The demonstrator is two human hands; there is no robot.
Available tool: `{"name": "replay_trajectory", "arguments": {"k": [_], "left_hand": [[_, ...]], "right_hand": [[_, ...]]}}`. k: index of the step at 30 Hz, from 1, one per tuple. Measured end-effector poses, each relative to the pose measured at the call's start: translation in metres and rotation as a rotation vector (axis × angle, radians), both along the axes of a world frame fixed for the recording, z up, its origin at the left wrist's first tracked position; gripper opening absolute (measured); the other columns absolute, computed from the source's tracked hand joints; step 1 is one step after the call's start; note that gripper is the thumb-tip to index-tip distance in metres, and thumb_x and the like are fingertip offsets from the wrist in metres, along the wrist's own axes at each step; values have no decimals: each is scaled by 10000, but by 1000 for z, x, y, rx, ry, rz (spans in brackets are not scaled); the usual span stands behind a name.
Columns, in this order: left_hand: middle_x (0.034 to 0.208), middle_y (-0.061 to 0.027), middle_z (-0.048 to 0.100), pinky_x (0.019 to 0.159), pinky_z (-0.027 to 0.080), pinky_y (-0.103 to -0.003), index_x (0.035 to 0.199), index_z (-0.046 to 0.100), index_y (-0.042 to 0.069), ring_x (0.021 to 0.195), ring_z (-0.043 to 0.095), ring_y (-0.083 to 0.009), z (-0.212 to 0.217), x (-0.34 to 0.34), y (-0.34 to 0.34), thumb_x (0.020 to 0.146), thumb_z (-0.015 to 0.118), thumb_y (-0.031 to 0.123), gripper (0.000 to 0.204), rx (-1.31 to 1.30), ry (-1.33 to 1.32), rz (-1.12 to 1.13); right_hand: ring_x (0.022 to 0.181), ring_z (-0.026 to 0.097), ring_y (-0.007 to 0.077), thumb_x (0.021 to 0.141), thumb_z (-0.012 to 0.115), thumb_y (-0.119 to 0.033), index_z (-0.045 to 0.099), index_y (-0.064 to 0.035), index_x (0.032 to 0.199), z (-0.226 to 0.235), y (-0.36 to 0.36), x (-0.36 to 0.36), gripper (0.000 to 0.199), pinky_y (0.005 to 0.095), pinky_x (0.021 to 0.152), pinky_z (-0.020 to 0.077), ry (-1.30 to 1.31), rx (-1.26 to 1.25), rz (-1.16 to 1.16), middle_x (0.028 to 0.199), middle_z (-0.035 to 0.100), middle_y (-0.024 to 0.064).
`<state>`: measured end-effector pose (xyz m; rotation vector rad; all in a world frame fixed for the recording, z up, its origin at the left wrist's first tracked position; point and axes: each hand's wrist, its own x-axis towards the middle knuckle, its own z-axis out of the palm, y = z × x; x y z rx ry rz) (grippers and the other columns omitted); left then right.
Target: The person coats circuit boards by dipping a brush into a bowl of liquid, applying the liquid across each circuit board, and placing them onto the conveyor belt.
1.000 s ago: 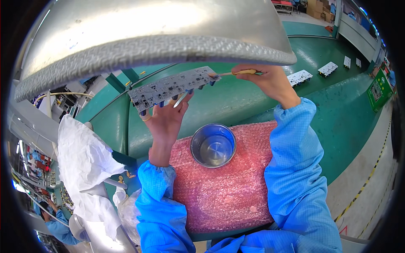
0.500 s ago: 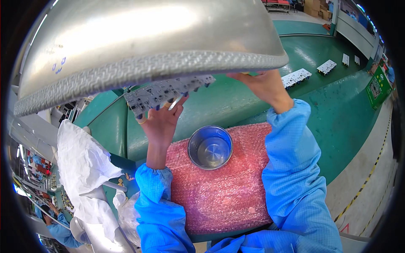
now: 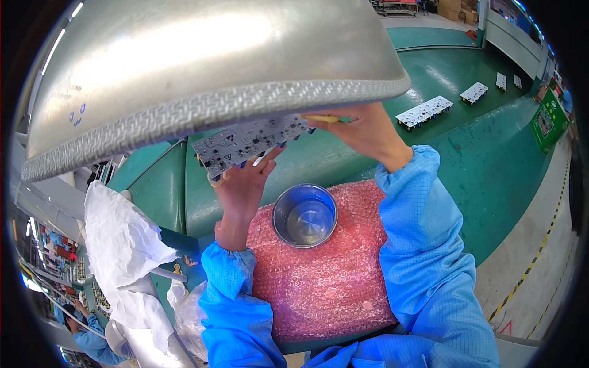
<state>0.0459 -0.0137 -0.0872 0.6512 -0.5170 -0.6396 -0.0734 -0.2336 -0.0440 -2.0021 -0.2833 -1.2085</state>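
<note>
My left hand holds a white circuit board from below, its fingers closed along the near edge. Dark parts dot the board's face, and blue parts stick out underneath. My right hand is at the board's right end, a yellow-capped finger lying against that corner. Its other fingertips are largely hidden. A large metal hood with a woven-textured rim hangs over the board and covers its far edge. Below and between my forearms, a round metal bowl, seemingly holding clear liquid, stands on pink bubble wrap.
Several more circuit boards lie in a row on the green surface to the right. At the left, white cloth drapes over a pale metal arm. A green printed box stands far right. Another person works at lower left.
My right hand has moved left to the right end of the circuit board. The board and my left hand have shifted slightly right and down in view.
</note>
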Motion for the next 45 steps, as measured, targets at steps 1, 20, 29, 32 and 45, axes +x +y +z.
{"name": "replay_trajectory", "arguments": {"k": [1,20,29,32,45], "left_hand": [[1392,-190,425,901,474,-394,1362,427,119,1249,391,-520,-1,1,-1,848,518,587,700,-10,-39,-29],[1408,-158,431,958,430,-437,1374,423,121,1261,376,-531,-10,6,-2,864,492,570,682,55,-55,-69],[1405,-147,431,963,425,-414,1397,366,82,1266,400,-488,-14,5,-3,896,467,522,675,52,-27,-51],[1410,-148,420,967,421,-415,1397,362,81,1263,405,-485,-13,7,-3,901,463,512,665,73,-68,-78],[1415,-132,406,985,403,-429,1393,346,91,1276,395,-482,-22,6,-6,918,452,466,615,98,-66,-79]], "right_hand": [[738,677,202,730,735,-36,722,-43,881,-1,1,1,151,300,666,529,2,-71,-10,843,710,87],[724,673,208,729,737,-37,725,-59,895,13,-1,-17,167,304,643,528,19,-28,181,853,706,91],[711,667,209,738,730,-34,727,-58,901,10,12,-12,165,303,641,525,8,-33,238,854,706,98],[716,671,213,738,728,-34,726,-61,908,17,11,-19,172,306,639,529,23,-22,256,861,706,98],[740,680,214,732,724,-29,724,-56,904,15,18,-14,174,301,642,536,-77,23,294,867,707,92]]}}
